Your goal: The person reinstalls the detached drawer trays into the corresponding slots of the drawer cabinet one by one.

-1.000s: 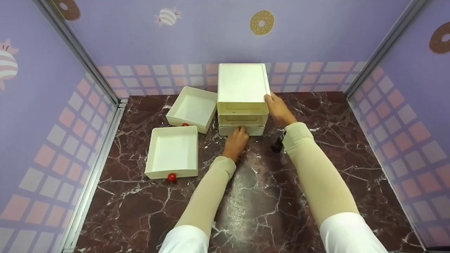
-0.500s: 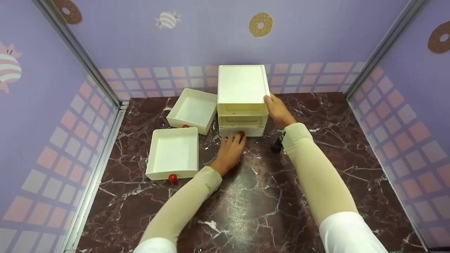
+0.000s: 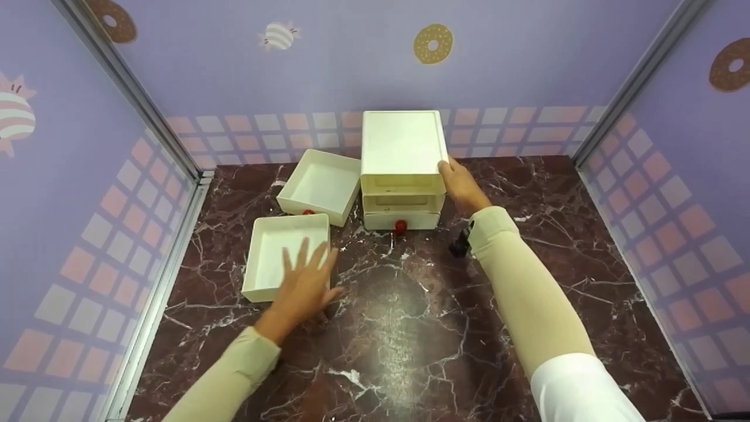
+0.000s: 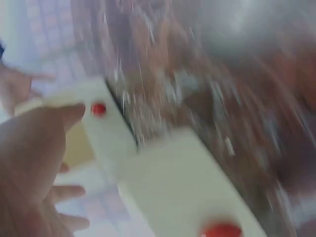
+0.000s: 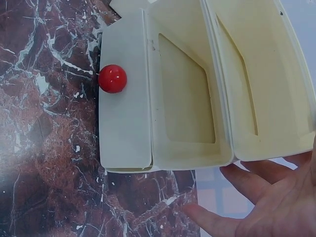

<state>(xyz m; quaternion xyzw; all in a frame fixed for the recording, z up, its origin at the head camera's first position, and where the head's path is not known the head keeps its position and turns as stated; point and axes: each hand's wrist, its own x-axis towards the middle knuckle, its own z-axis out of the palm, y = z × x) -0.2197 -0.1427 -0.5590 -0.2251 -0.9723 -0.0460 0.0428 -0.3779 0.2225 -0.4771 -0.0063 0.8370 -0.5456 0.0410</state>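
A white drawer cabinet (image 3: 401,140) stands near the back wall. Its two upper slots are without drawers, while the bottom drawer (image 3: 375,221) sits inside, its round red knob (image 5: 112,79) facing front. My left hand (image 3: 302,287), fingers spread and holding nothing, is over a loose white drawer (image 3: 269,240) and hides that drawer's front right part. The loose drawer's red knob (image 4: 222,229) shows blurred in the left wrist view. At the cabinet's right side, my right hand (image 3: 463,184) rests with its thumb by the top edge and its fingers extended against the side.
A second loose drawer (image 3: 322,179) lies askew left of the cabinet, close against it, its red knob (image 3: 309,212) partly hidden. Dark red marble-patterned tabletop (image 3: 410,351) spreads in front. Patterned purple walls (image 3: 351,58) enclose the back and both sides.
My left hand has left the bottom drawer's front and moved left and toward me, spreading its fingers. The drawer's red knob is uncovered. My right hand has stayed on the cabinet.
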